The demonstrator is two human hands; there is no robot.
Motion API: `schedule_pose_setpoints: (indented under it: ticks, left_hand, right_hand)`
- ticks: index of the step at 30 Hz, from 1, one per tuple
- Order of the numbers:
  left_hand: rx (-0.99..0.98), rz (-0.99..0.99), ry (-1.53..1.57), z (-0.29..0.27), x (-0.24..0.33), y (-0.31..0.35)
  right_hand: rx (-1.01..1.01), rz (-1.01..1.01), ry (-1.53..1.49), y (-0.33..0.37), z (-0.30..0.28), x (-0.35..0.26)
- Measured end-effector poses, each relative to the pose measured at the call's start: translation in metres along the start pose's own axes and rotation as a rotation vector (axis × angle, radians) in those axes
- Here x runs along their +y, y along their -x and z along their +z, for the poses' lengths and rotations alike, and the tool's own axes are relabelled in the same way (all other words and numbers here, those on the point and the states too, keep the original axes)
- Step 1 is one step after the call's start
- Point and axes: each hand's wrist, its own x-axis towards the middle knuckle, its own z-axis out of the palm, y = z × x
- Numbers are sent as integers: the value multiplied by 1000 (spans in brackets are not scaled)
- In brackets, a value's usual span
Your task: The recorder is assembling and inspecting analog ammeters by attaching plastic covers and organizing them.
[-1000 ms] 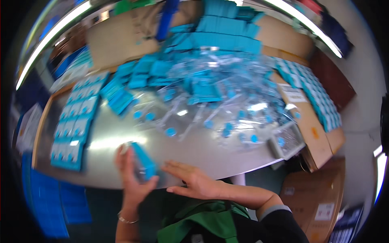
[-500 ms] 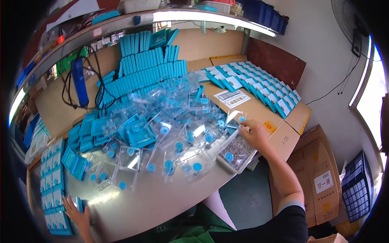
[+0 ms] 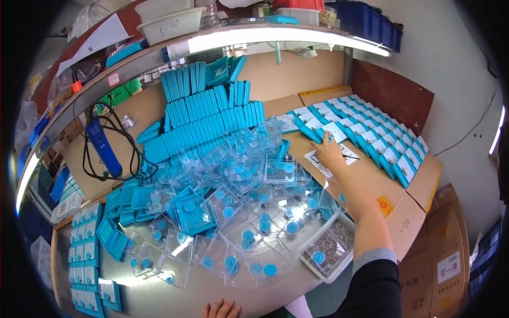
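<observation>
My right hand [image 3: 330, 153] reaches over the cardboard on the right, fingers apart. Its fingertips are at the near edge of a row of flat teal cases with white faces [image 3: 333, 132]; I cannot tell whether they touch. Beneath the hand lies a white printed card [image 3: 318, 161], partly covered, with a thin dark stick [image 3: 350, 156] beside it. At the table's front edge my left hand [image 3: 221, 309] rests with its fingers stretched out; only the fingers show. A white tray of grey granules [image 3: 331, 246] stands by my right forearm, a blue disc [image 3: 318, 257] in it.
Clear plastic cases with blue discs [image 3: 246, 238] heap across the metal table [image 3: 207, 286]. Teal trays [image 3: 204, 108] stack behind them. White-faced teal cases [image 3: 84, 249] line the left edge. A blue handheld device [image 3: 106, 148] hangs with a looped black cable. A lit shelf crosses above.
My right hand has gone from the granule tray up to the white-faced cases on the cardboard. My left hand has left the left-hand cases for the front edge. The view has shifted.
</observation>
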Motion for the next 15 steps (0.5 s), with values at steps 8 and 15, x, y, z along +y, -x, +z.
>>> schedule_pose_setpoints:
  ticks: [8, 15]
  left_hand:
    - [-76, -77, -8, -4, 4, -10]
    - [-104, -61, 67, -8, 0, -14]
  right_hand:
    - [-167, -4, 318, -66, 20, -18]
    - [186, -223, 391, -21, 3, -7]
